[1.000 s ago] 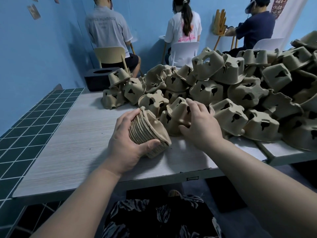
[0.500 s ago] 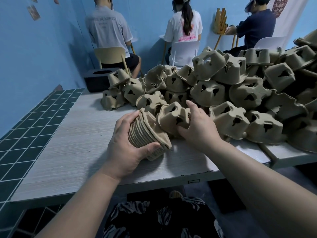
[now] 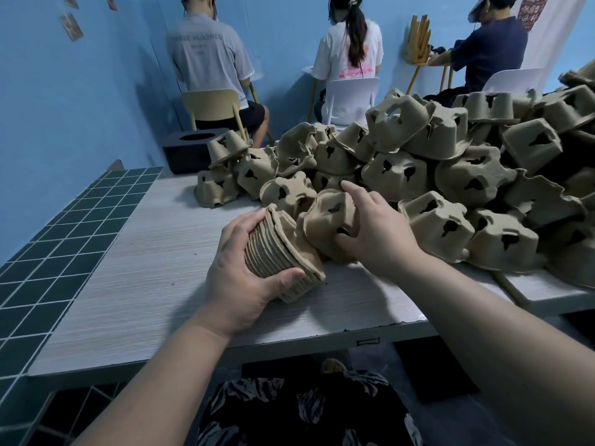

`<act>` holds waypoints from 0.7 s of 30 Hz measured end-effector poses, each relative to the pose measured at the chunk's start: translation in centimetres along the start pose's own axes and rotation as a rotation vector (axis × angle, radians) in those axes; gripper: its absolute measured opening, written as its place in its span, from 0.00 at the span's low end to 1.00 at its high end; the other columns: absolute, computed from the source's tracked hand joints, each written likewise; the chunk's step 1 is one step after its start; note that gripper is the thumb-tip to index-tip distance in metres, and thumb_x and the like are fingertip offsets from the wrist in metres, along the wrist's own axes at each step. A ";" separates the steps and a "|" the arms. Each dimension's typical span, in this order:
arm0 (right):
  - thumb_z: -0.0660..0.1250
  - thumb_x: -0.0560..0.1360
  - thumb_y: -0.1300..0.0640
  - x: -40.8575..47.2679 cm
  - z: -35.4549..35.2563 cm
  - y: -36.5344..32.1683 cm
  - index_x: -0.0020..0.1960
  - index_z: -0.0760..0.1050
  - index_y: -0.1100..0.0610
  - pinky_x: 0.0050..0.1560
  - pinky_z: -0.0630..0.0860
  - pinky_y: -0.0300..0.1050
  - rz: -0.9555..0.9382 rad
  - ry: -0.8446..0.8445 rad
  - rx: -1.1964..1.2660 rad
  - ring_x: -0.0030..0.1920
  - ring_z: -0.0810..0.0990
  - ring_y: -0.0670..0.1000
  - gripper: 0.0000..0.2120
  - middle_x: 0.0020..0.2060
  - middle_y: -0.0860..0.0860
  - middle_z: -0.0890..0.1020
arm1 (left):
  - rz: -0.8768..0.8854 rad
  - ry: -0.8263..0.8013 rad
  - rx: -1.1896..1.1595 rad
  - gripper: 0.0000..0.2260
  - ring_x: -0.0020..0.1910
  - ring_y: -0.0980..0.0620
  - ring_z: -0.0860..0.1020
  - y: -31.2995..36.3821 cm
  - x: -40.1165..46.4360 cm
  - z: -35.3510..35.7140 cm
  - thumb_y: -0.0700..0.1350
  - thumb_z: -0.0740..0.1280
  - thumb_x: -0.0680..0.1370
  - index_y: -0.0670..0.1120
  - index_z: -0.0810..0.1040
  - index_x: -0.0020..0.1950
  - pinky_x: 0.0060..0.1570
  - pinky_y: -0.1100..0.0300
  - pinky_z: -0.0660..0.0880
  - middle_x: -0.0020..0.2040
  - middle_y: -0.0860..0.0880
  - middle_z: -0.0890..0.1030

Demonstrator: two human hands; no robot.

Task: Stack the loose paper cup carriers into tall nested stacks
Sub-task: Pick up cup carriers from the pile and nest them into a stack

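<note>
Single carrier (image 3: 331, 220) now lifted clear of the heap (image 3: 450, 175) and brought over to the mouth end of the nested stack (image 3: 277, 252); a second ago still lying among the loose ones with the right hand (image 3: 376, 233) only closing on it. Pinched now between thumb underneath and fingers (image 3: 354, 191) over the top, its rim touching the flared lip of the stack's outermost carrier. Meaning for the task: one more piece picked and lined up, seating it not yet done.

Nested stack unchanged in place: held tilted on its side just above the counter (image 3: 145, 268), left hand (image 3: 238, 281) wrapped round the ribbed side, thumb curled under and fingers over the far edge. Many layers visible as ridges, exact count unclear.

Likely next: turning the single carrier so its cups match the stack's, then pressing it on. Orientation looks the tricky part, since the two meet at an angle.

Containers: each carrier a moulded pulp tray with cup wells, all empty, most lying bottom-up in the heap across the right and back of the counter. Black box (image 3: 190, 149) with an oval opening on top at the far left corner; contents hidden. Far more carriers loose than stacked, so early in the job.
</note>
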State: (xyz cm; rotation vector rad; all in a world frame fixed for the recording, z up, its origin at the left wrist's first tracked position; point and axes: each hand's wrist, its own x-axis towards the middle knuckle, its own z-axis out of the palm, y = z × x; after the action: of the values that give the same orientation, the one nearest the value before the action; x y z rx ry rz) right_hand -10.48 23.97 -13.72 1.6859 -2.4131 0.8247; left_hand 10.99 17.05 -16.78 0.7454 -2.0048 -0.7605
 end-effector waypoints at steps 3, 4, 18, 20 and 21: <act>0.71 0.70 0.53 -1.3 -0.2 0.1 0.76 0.54 0.45 0.49 0.68 0.43 -0.022 0.119 0.146 0.54 0.75 0.54 0.40 0.59 0.50 0.72 | 0.004 0.009 0.003 0.45 0.69 0.59 0.68 -0.1 0.0 0.1 0.76 0.69 0.60 0.55 0.67 0.71 0.70 0.63 0.64 0.68 0.54 0.70; 0.72 0.70 0.52 -1.9 -0.2 0.1 0.76 0.54 0.46 0.49 0.67 0.41 -0.035 0.130 0.218 0.53 0.75 0.52 0.40 0.60 0.49 0.73 | 0.004 0.011 0.002 0.45 0.69 0.59 0.68 0.0 0.0 0.1 0.75 0.69 0.60 0.55 0.67 0.71 0.71 0.62 0.64 0.68 0.54 0.70; 0.76 0.65 0.56 -5.1 -0.1 1.5 0.67 0.70 0.52 0.45 0.73 0.45 -0.005 0.330 0.237 0.48 0.76 0.52 0.32 0.64 0.52 0.69 | -0.028 -0.002 0.012 0.41 0.67 0.60 0.68 0.5 -0.2 -0.3 0.68 0.72 0.59 0.60 0.66 0.69 0.67 0.62 0.65 0.67 0.57 0.70; 0.75 0.64 0.58 -5.1 0.0 1.6 0.64 0.74 0.52 0.44 0.75 0.44 -0.090 0.324 0.184 0.48 0.77 0.53 0.28 0.64 0.52 0.71 | -0.029 -0.002 0.012 0.41 0.67 0.60 0.68 0.6 -0.2 -0.3 0.68 0.72 0.59 0.60 0.66 0.69 0.67 0.62 0.65 0.67 0.57 0.70; 0.75 0.64 0.59 -5.1 0.1 1.6 0.59 0.77 0.53 0.43 0.77 0.46 -0.124 0.338 0.170 0.47 0.78 0.53 0.24 0.62 0.52 0.73 | -0.028 -0.003 0.011 0.41 0.67 0.60 0.68 0.6 -0.2 -0.3 0.68 0.72 0.59 0.59 0.66 0.69 0.67 0.63 0.65 0.67 0.57 0.70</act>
State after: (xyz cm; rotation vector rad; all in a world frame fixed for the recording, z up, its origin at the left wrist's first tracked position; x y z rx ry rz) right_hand -9.90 28.62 -16.23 1.5764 -2.0444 1.2124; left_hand 11.25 17.49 -16.33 0.7808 -2.0066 -0.7680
